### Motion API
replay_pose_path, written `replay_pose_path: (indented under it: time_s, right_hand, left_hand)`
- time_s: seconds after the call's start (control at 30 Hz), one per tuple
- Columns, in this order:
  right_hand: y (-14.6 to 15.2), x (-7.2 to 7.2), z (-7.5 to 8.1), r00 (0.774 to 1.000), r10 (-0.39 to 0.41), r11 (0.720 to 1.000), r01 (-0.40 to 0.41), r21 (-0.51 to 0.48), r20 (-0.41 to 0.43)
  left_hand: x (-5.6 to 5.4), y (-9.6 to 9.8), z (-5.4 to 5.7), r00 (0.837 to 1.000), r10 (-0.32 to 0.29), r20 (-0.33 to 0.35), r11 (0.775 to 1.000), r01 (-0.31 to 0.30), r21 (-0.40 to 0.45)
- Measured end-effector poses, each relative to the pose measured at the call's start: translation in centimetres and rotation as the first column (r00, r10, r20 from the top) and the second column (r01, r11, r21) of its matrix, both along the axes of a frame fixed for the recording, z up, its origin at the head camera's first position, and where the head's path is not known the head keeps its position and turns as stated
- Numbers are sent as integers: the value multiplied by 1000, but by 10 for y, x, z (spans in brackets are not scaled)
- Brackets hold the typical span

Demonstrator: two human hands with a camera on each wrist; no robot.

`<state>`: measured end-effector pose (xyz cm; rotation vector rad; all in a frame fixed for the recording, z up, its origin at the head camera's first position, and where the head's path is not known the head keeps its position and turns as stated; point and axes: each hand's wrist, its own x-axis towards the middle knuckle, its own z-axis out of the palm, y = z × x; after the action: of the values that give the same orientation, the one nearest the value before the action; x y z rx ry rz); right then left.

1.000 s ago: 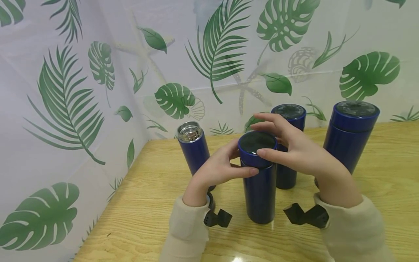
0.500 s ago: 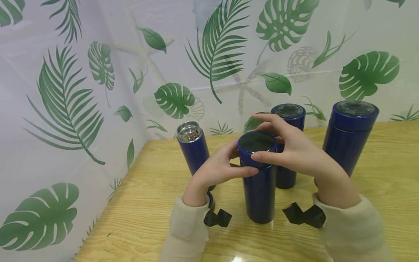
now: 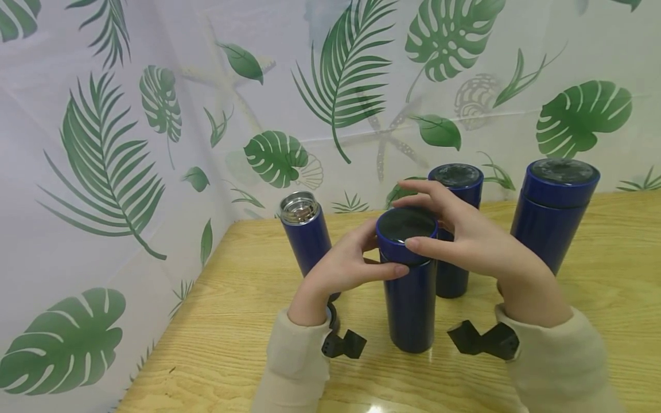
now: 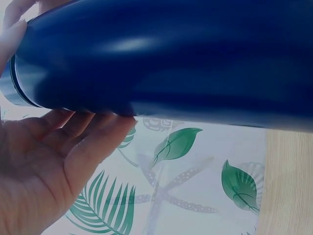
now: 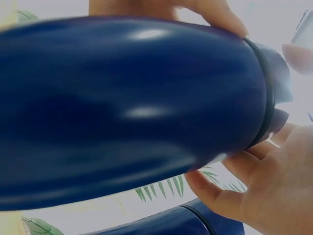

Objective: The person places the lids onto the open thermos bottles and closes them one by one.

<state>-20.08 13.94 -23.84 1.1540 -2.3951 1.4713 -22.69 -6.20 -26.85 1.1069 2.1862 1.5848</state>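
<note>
A dark blue thermos flask (image 3: 411, 312) stands upright on the table, its lid (image 3: 406, 225) on top with a black disc set in it. My left hand (image 3: 347, 263) grips the flask just under the lid, thumb across the front. From the other side my right hand (image 3: 477, 238) holds the lid, with the thumb at its front rim and the fingers reaching round behind. The left wrist view shows the left hand's fingers (image 4: 95, 129) along the blue body. In the right wrist view, the right hand (image 5: 276, 178) is around the lid end.
A lidless blue flask (image 3: 304, 238) with a steel mouth stands at the left. Two lidded flasks stand behind: one flask (image 3: 454, 281) back of the right hand, another flask (image 3: 547, 223) farther right. A dark round object (image 3: 332, 317) peeks out by the left wrist. A leaf-print sheet (image 3: 356, 183) backs the table.
My right thumb slid left along the lid's front rim, then came back right to about where it was. The left hand and the flask have stayed in place.
</note>
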Motion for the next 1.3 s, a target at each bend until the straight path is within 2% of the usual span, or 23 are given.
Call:
replay_pose_path:
  time_s: [0.07, 0.17, 0.27, 0.4, 0.53, 0.67, 0.8, 0.97, 1.17, 1.3]
  right_hand:
    - [0, 0, -1, 1000, 24, 1000, -24, -12, -10]
    - [-1, 0, 0, 1000, 3, 1000, -3, -13, -9]
    - [-2, 1, 0, 998, -68, 998, 68, 15, -7]
    - [-7, 1, 0, 984, -176, 982, 178, 58, -39]
    - [-11, 1, 0, 973, -220, 971, 226, 75, -71]
    - [-9, 1, 1, 981, -186, 979, 190, 77, -55]
    - [-3, 1, 1, 996, -93, 995, 93, 33, -2]
    - [1, 0, 0, 1000, -8, 1000, 8, -22, -9]
    - [0, 0, 0, 1000, -3, 1000, 3, -26, -13]
    - [-2, 0, 0, 996, -84, 996, 84, 15, -14]
  left_hand:
    - [0, 0, 0, 1000, -1, 6, 1000, 1, 1]
    - [0, 0, 0, 1000, -2, 9, 1000, 2, 1]
    - [0, 0, 0, 1000, -2, 8, 1000, 2, -1]
    - [0, 0, 0, 1000, 11, 6, 1000, -11, -3]
    - [0, 0, 0, 1000, 14, 6, 1000, -14, -4]
    - [-1, 0, -1, 1000, 3, 0, 1000, -3, 0]
    - [-1, 0, -1, 1000, -3, 5, 1000, 3, 1]
    - [0, 0, 0, 1000, 2, 19, 1000, -2, 1]
    - [0, 0, 0, 1000, -2, 12, 1000, 2, 2]
    - [-1, 0, -1, 1000, 8, 5, 1000, -8, 1]
